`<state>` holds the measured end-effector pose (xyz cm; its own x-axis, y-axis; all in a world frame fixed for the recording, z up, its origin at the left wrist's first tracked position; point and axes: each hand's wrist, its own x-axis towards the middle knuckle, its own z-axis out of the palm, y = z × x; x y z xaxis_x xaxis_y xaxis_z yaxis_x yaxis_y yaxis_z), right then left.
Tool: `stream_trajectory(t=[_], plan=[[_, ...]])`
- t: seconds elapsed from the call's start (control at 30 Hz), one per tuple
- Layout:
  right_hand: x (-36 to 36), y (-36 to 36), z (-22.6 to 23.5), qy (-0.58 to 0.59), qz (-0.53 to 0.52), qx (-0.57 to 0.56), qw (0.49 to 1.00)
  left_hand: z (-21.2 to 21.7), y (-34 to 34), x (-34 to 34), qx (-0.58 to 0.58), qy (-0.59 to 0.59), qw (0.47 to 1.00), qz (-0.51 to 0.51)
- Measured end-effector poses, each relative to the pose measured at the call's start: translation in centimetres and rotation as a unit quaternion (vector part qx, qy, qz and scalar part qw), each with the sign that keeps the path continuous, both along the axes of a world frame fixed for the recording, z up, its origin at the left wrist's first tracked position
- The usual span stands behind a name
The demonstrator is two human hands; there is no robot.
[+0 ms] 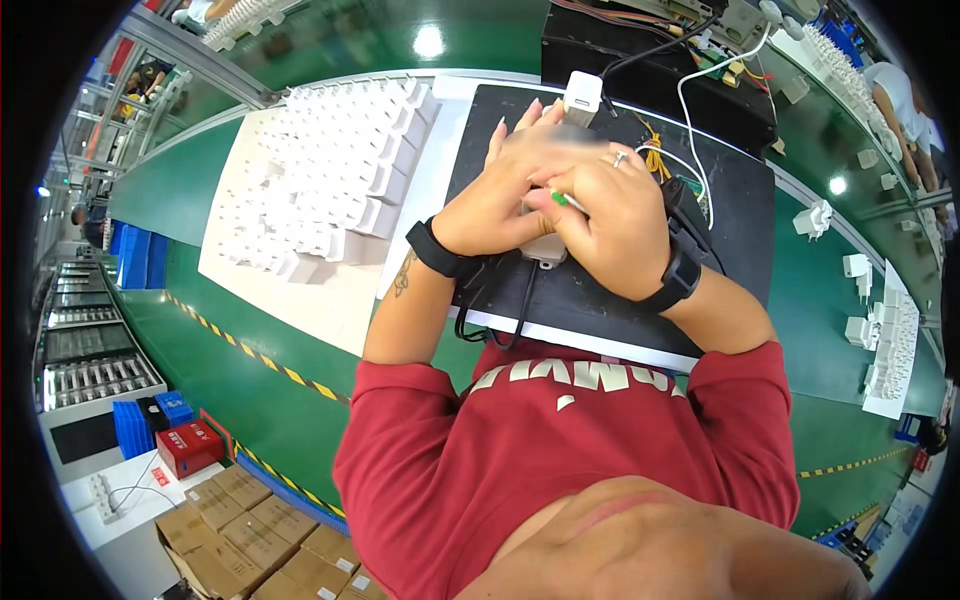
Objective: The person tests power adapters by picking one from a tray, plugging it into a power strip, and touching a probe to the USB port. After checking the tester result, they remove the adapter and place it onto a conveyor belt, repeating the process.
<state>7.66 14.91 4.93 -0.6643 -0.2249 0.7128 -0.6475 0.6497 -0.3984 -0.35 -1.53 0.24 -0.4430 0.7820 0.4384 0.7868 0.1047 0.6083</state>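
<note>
My left hand [490,200] reaches over the black work mat [735,215], its fingers stretched forward and apart. A white charger [582,97] stands just beyond its fingertips. Crossing over it from the right, my right hand [620,215] has its fingers curled in, with a ring on one of them. A small green piece [559,198] with a thin pale end shows between the right thumb and fingers; its kind is hard to make out. Under both hands sits a white block [545,250] with a black cable [525,300], mostly covered. A blurred patch hides part of the fingers.
Many white chargers [330,170] stand in rows on a board at the left. A black device with wires [650,60] is at the far side, and a white cable [690,110] hangs onto the mat. More white adapters [885,330] lie at the right.
</note>
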Motion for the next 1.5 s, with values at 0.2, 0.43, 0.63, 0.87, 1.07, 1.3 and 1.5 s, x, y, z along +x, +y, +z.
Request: stream_trajectory(t=[0.2, 0.43, 0.63, 0.87, 1.07, 1.3, 1.5], plan=[[0.1, -0.3, 0.4, -0.015, -0.014, -0.012, 1.0, 0.1, 0.0, 0.0, -0.03, 0.019, 0.999, 0.02], [-0.1, 0.4, 0.7, -0.045, 0.006, 0.005, 0.999, 1.1, 0.0, 0.4, -0.014, -0.036, 0.999, 0.007], [0.0, 0.4, 0.2, 0.021, 0.03, 0.041, 0.998, 0.5, 0.2, 0.2, -0.019, -0.019, 1.0, -0.001], [-0.1, 0.0, 0.0, -0.021, 0.036, 0.004, 0.999, 4.1, -2.7, -2.2, 0.125, -0.396, 0.906, -0.078], [0.4, 0.5, -1.1, -0.065, 0.047, -0.035, 0.996, 3.2, 2.4, -7.2, -0.058, -0.124, 0.989, 0.047], [0.1, 0.4, -1.0, -0.017, 0.083, -0.045, 0.995, 7.4, 3.8, -6.1, 0.042, -0.164, 0.985, -0.034], [-0.1, 0.5, -0.6, -0.045, 0.108, -0.036, 0.993, 15.3, -6.3, -10.4, -0.109, 0.247, 0.933, 0.236]])
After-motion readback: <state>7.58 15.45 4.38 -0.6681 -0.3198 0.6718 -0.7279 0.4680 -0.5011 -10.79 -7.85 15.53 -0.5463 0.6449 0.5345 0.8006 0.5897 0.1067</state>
